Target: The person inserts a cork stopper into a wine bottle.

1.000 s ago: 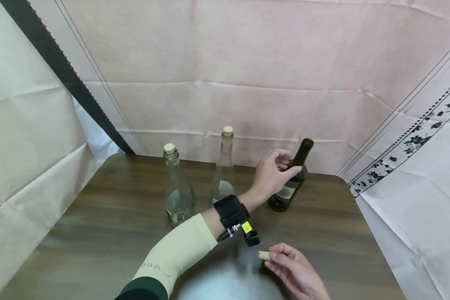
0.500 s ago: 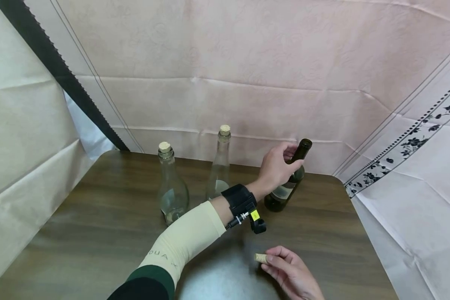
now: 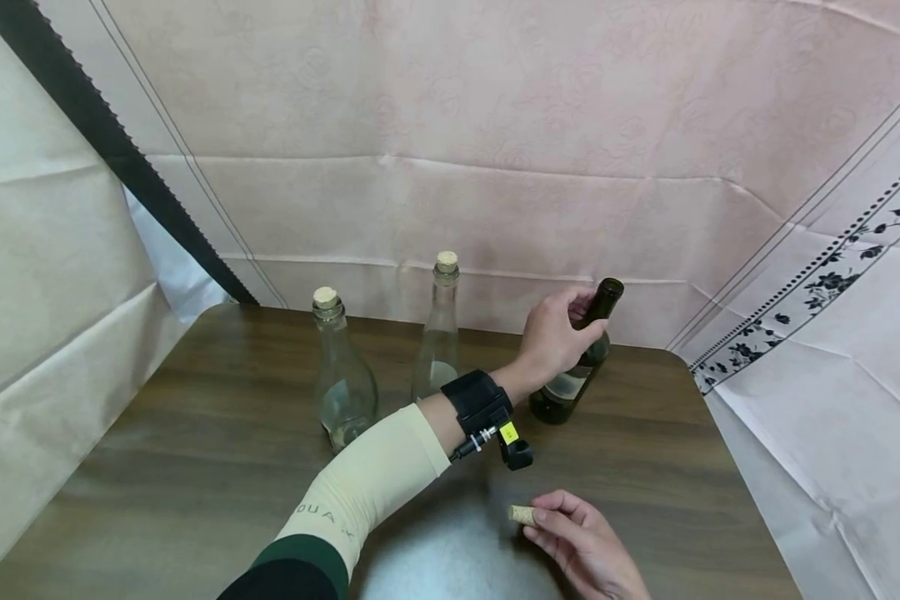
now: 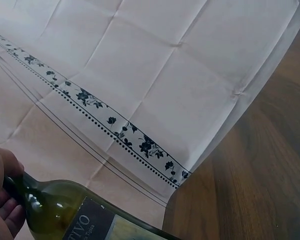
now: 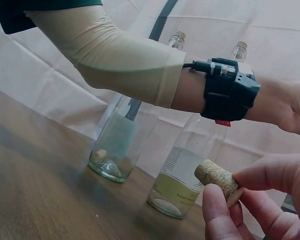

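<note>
My left hand (image 3: 558,337) grips the neck of a dark green wine bottle (image 3: 567,390), which stands at the back right of the table with its mouth uncovered. The left wrist view shows the wine bottle's shoulder and dark label (image 4: 90,220), with fingers (image 4: 5,167) curled at the neck. Near the front of the table, my right hand (image 3: 588,546) pinches a cork (image 3: 522,515) between thumb and fingertips. The right wrist view shows the cork (image 5: 217,181) up close, tilted, its free end pointing left.
Two clear glass bottles stand left of the wine bottle, one at the left (image 3: 345,387) and one in the middle (image 3: 435,358), each with a cork in its mouth. My left forearm (image 3: 367,479) reaches across in front of them. A pale cloth (image 3: 450,167) hangs behind the wooden table (image 3: 195,467).
My left hand has moved right and closed round the wine bottle's neck. The right hand still holds the cork, almost unmoved. The head view has shifted slightly.
</note>
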A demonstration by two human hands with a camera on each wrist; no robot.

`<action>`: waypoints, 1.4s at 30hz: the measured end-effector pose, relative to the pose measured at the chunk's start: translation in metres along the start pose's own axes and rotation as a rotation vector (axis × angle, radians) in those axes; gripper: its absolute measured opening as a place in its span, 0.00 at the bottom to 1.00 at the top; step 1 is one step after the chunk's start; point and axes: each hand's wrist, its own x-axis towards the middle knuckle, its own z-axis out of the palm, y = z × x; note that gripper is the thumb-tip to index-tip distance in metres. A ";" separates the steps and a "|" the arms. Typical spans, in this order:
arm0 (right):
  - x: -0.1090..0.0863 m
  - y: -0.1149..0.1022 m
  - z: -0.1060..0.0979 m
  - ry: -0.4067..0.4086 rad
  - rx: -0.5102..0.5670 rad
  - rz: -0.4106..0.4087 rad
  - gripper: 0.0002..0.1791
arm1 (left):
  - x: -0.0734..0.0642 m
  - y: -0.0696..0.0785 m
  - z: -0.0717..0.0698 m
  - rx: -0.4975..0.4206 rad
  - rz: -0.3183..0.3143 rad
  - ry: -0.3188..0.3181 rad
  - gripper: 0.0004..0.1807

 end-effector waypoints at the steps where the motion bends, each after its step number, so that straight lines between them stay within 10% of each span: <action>1: 0.001 0.000 0.000 0.001 0.001 0.004 0.12 | -0.002 -0.001 -0.002 0.002 0.002 0.003 0.19; 12: 0.001 -0.001 -0.009 -0.041 -0.009 -0.025 0.15 | -0.028 0.002 -0.031 -0.019 0.058 0.010 0.19; 25: -0.003 -0.005 -0.031 -0.263 0.037 -0.118 0.23 | -0.097 0.022 -0.102 -0.092 0.080 -0.041 0.20; 42: -0.002 -0.002 -0.044 -0.274 0.016 -0.084 0.24 | -0.167 0.028 -0.153 -0.152 0.043 -0.075 0.17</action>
